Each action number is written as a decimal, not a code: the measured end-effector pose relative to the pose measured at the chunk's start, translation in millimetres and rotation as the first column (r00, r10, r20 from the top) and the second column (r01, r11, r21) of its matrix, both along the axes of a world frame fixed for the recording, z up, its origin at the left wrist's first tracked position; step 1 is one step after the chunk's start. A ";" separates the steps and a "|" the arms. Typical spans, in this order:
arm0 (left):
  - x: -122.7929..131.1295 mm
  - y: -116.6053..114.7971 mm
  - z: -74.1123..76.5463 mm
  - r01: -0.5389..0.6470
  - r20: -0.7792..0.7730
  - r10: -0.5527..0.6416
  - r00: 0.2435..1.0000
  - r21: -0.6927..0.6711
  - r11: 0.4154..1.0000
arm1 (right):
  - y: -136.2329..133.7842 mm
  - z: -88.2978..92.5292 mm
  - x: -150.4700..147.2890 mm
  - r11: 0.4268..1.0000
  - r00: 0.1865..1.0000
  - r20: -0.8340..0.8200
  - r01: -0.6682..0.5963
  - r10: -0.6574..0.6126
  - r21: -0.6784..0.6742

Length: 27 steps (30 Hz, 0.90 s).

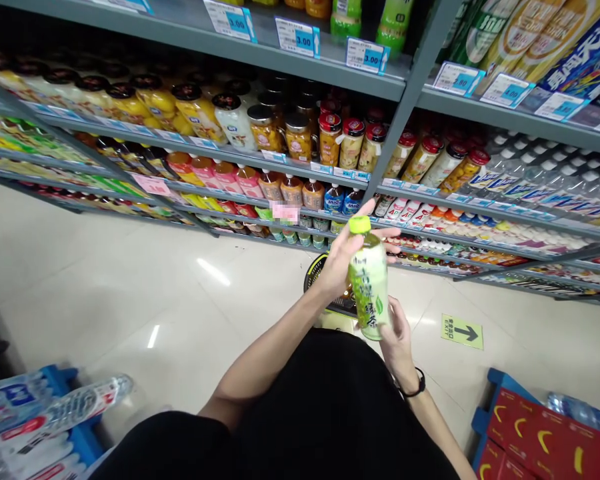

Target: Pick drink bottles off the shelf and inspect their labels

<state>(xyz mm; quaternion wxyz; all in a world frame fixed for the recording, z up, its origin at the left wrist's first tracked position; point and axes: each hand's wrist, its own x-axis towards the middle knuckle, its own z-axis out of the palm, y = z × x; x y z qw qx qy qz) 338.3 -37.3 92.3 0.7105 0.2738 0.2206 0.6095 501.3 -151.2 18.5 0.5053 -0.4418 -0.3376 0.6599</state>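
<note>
A green tea bottle (370, 283) with a lime-green cap is held upright, slightly tilted, in front of my body. My left hand (336, 263) wraps around its upper part, thumb near the cap and fingertips showing past the far side. Around the lower end is my right hand (397, 333), its thumb on the label and other fingers partly hidden behind the bottle. A dark band circles my right wrist. Below my hands, a black shopping basket (314, 270) with a yellow-green edge is partly covered by my left hand and the bottle.
Shelves ahead hold jars of fruit (200, 110), drink bottles (225, 177) and clear water bottles (540, 173). Price tags (297, 37) line their edges. Bottled-water packs (15, 393) stand at lower left, red boxes (545, 427) at lower right. An exit arrow sign (461, 331) marks the floor.
</note>
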 end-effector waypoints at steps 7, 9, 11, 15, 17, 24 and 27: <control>0.4 18.1 -55.8 0.077 0.241 0.156 0.958 -0.740 0.669 | 5.0 62.5 4.8 0.935 0.865 -0.411 -0.346 0.287 -0.078; 1.5 13.1 -70.2 0.134 0.279 0.146 0.949 -0.778 0.613 | 7.6 71.3 5.0 0.924 0.849 -0.424 -0.377 0.315 -0.067; 3.0 6.2 -79.2 0.170 0.304 0.123 0.945 -0.775 0.609 | 9.7 76.0 4.6 0.915 0.845 -0.426 -0.395 0.324 -0.087; 5.0 -1.0 -82.7 0.179 0.330 0.135 0.934 -0.761 0.623 | 11.2 78.7 2.8 0.899 0.858 -0.392 -0.414 0.333 -0.143; 3.6 0.2 -79.4 0.144 0.338 0.176 0.924 -0.738 0.660 | 10.4 77.8 0.7 0.910 0.876 -0.377 -0.381 0.300 -0.161; -20.3 5.7 -60.7 -0.072 0.309 0.204 0.929 -0.389 0.918 | 8.4 65.9 -16.3 0.981 0.963 -0.268 -0.045 -0.007 -0.188; -28.2 2.7 -57.7 -0.107 0.245 0.191 0.950 -0.320 0.941 | 9.1 59.8 -16.8 0.978 0.989 -0.132 0.037 -0.065 -0.205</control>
